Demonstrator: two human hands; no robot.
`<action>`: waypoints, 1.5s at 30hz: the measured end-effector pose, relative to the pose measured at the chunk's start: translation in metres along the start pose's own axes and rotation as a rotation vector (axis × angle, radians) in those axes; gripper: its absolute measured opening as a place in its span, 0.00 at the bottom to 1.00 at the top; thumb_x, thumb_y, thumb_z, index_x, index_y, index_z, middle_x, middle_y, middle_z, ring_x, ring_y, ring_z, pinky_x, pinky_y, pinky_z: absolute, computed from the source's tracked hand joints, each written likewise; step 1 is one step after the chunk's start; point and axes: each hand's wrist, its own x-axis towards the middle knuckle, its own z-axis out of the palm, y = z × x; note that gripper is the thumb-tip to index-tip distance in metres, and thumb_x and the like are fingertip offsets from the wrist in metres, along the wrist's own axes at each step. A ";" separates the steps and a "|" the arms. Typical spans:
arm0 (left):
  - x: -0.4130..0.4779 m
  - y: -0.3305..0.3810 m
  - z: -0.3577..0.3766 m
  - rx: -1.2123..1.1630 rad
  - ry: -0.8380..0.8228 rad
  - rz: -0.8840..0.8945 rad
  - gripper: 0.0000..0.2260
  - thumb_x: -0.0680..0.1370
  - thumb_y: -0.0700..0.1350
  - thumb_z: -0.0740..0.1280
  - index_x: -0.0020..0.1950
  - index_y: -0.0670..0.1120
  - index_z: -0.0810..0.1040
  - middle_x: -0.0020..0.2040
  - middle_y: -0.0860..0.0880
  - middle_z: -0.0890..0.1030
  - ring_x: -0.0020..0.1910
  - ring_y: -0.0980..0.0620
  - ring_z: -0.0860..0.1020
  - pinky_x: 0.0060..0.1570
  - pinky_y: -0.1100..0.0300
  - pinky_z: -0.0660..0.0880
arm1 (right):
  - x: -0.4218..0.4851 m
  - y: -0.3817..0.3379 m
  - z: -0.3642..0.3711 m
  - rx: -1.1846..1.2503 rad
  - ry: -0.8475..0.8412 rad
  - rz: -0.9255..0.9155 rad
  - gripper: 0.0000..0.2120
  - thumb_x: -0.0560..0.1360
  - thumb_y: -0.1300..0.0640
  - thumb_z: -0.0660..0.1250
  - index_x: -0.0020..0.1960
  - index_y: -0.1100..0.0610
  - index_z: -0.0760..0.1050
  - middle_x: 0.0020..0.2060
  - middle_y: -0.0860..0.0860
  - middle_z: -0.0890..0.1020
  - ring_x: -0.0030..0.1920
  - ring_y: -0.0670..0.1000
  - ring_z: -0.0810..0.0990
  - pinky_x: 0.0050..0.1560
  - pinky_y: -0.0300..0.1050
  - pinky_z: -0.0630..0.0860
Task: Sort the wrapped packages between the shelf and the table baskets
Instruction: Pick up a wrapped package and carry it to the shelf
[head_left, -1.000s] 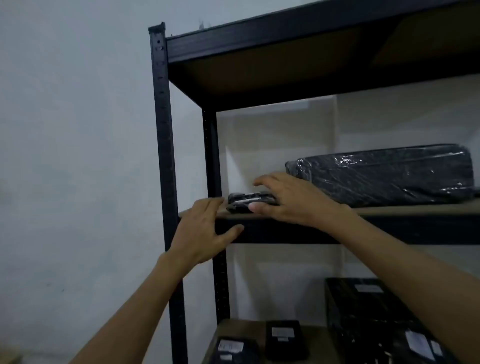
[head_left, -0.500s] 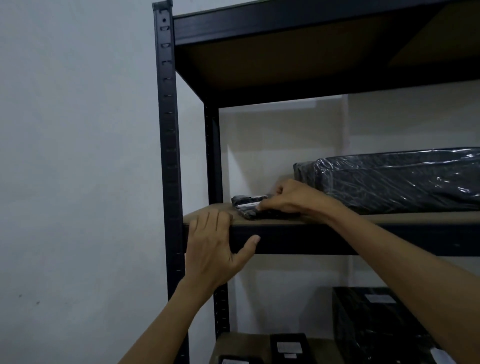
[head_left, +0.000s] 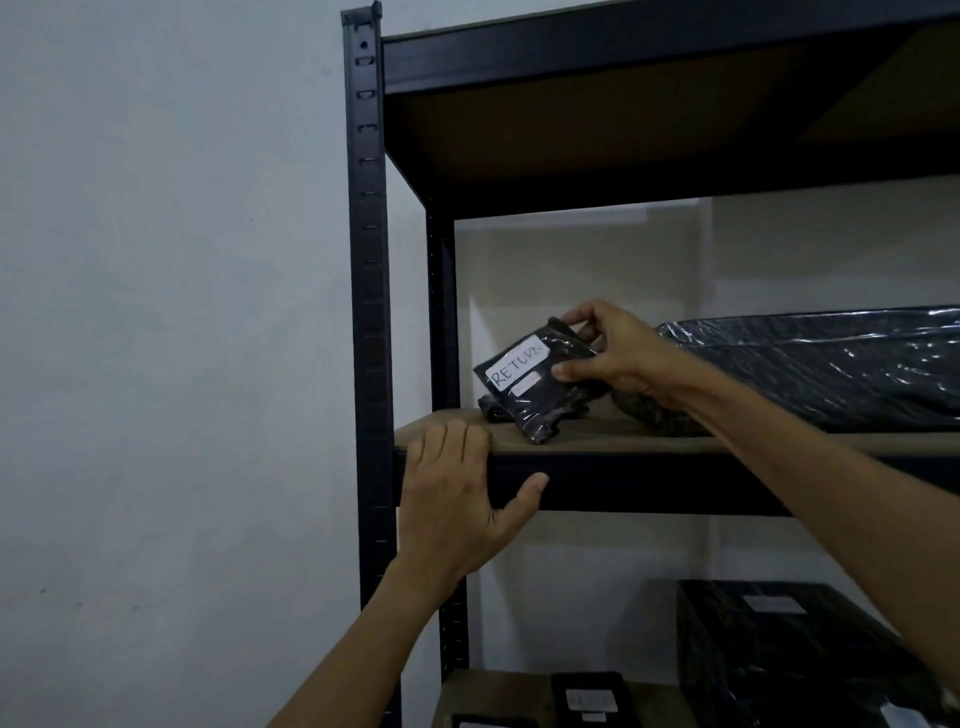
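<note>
Barely started, judging by shelf (head_left: 597, 444): pinching small RETURN package (head_left: 535, 382) in right hand (head_left: 618, 358) at frame centre, tipped up on one corner. Resting left hand (head_left: 457, 499) flat on shelf edge, gripping nothing. Left to sort: big package (head_left: 831, 364) at right, lower packages (head_left: 779, 654). Seeing no baskets.

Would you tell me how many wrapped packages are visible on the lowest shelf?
3: a large package at the right, a small package in the middle, and a third package at the left, cut off by the bottom edge. More may lie out of frame.
</note>
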 end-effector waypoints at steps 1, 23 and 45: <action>0.000 0.000 0.000 0.004 0.011 0.002 0.25 0.76 0.66 0.56 0.45 0.44 0.74 0.41 0.48 0.73 0.42 0.49 0.71 0.47 0.56 0.67 | 0.001 -0.005 -0.005 -0.026 0.007 -0.060 0.26 0.68 0.67 0.74 0.62 0.56 0.67 0.47 0.49 0.73 0.47 0.51 0.76 0.42 0.40 0.78; -0.001 -0.001 0.002 -0.021 0.032 -0.002 0.25 0.75 0.66 0.57 0.46 0.44 0.75 0.42 0.48 0.74 0.43 0.49 0.71 0.49 0.55 0.67 | -0.012 0.002 0.011 0.214 0.161 -0.011 0.10 0.73 0.71 0.66 0.48 0.58 0.72 0.42 0.54 0.77 0.45 0.54 0.77 0.49 0.47 0.76; -0.003 0.001 -0.001 -0.041 -0.003 -0.026 0.25 0.76 0.65 0.57 0.50 0.43 0.75 0.46 0.45 0.75 0.47 0.46 0.72 0.51 0.53 0.67 | -0.037 0.025 0.026 0.286 0.154 0.047 0.21 0.71 0.66 0.72 0.61 0.59 0.71 0.56 0.58 0.80 0.57 0.54 0.80 0.62 0.54 0.75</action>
